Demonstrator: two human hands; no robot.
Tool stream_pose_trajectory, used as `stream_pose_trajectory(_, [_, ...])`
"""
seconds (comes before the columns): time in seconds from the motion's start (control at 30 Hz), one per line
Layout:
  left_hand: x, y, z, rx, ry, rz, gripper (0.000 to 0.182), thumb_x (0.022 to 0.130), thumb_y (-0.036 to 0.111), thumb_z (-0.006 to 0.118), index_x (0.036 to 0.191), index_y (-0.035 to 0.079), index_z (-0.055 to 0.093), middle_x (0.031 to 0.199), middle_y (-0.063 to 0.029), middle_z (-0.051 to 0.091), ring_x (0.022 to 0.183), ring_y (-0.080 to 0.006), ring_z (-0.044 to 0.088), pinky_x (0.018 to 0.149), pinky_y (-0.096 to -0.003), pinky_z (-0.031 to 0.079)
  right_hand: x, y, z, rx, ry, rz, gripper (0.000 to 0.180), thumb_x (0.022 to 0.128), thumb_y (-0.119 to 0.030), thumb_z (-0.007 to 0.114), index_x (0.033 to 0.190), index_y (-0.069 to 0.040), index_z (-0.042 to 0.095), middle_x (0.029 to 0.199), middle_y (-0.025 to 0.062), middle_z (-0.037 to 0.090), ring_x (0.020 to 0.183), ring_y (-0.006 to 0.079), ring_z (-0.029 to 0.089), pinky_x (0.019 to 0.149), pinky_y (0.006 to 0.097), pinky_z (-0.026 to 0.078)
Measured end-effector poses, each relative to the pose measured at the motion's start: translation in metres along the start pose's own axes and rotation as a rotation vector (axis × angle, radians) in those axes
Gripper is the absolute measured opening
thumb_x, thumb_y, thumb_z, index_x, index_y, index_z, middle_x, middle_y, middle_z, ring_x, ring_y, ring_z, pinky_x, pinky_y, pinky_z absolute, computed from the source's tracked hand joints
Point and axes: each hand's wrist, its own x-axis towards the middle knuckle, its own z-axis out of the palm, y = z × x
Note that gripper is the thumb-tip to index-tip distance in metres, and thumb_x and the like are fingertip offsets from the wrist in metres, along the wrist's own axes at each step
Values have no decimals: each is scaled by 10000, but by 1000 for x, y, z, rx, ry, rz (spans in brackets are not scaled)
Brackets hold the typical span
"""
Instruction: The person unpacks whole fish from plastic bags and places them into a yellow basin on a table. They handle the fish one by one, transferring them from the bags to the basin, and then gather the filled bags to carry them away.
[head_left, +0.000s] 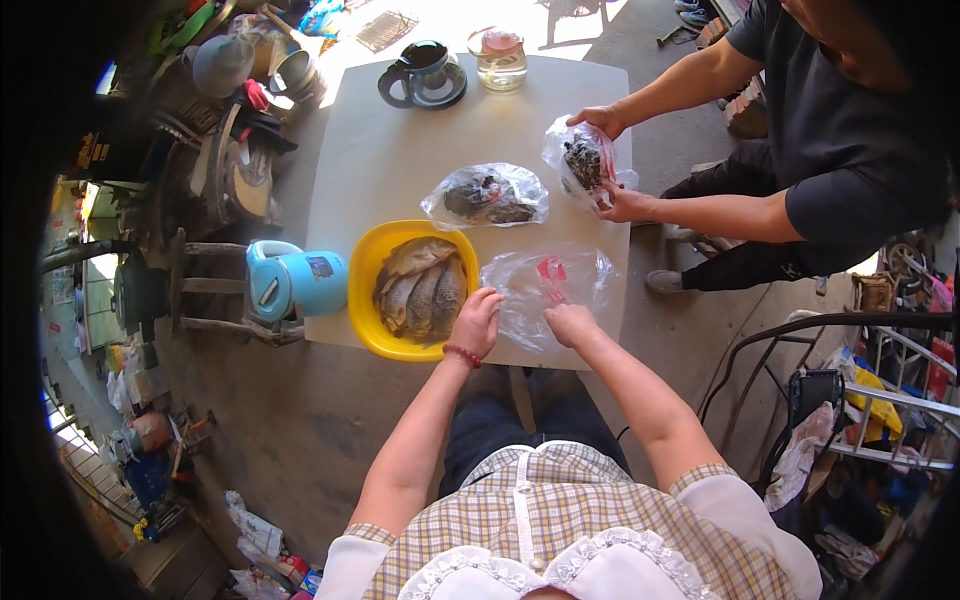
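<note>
A clear plastic bag with a red print (517, 289) lies on the pale table (375, 150) in front of me. My left hand (480, 319) pinches its left edge, close to the rim of the yellow basin. My right hand (571, 324) grips the bag's lower right part. Several whole fish (421, 296) lie in the yellow basin (363, 330). Beyond the bag rests a filled clear plastic bag (487, 196) with dark contents. At the right, a co-worker's two hands (622, 204) hold another clear bag (581, 161) with dark, mottled contents.
A light blue electric kettle (304, 281) stands left of the basin, by a wooden chair (214, 285). At the far edge are a dark-lidded jug (426, 64) on a black base and a glass pot of liquid (501, 67). A co-worker (832, 150) is at the table's right side.
</note>
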Motion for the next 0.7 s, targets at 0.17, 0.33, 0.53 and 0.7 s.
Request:
stream_pose_trajectory(0.17, [13, 12, 46, 473, -615, -146, 350, 916, 335, 530, 1197, 154, 636, 1481, -150, 331, 1395, -369, 218, 1117, -498, 209, -31, 2, -16, -264, -113, 150, 945, 637, -408, 835, 1414, -150, 362, 1441, 200, 386, 1221, 452, 484, 882, 474, 515])
stream_pose_trajectory(0.33, [23, 55, 29, 825, -866, -277, 636, 914, 617, 371, 1257, 140, 614, 1579, -125, 113, 1436, -409, -92, 1106, -618, -52, -56, 28, -49, -146, -132, 324, 1276, 508, -486, 887, 1509, -220, 141, 1568, 158, 96, 1370, 503, 213, 1002, 535, 418])
stream_pose_trajectory(0.53, [18, 82, 1, 958, -753, -255, 718, 855, 702, 391, 1203, 133, 657, 1552, -185, 181, 1425, -418, -144, 1051, -679, -120, -58, 44, -46, -54, 75, 258, 1145, 586, -377, 873, 1490, -199, 194, 1540, 156, 191, 1384, 414, 254, 1036, 496, 393])
stream_pose_trajectory(0.7, [14, 78, 2, 939, -768, -317, 676, 865, 696, 378, 1235, 194, 638, 1544, -209, 184, 1423, -427, -144, 1045, -682, -128, -31, 33, -31, 64, 296, 61, 609, 765, -220, 730, 1300, -82, 475, 1436, 149, 398, 1306, 341, 406, 965, 432, 449])
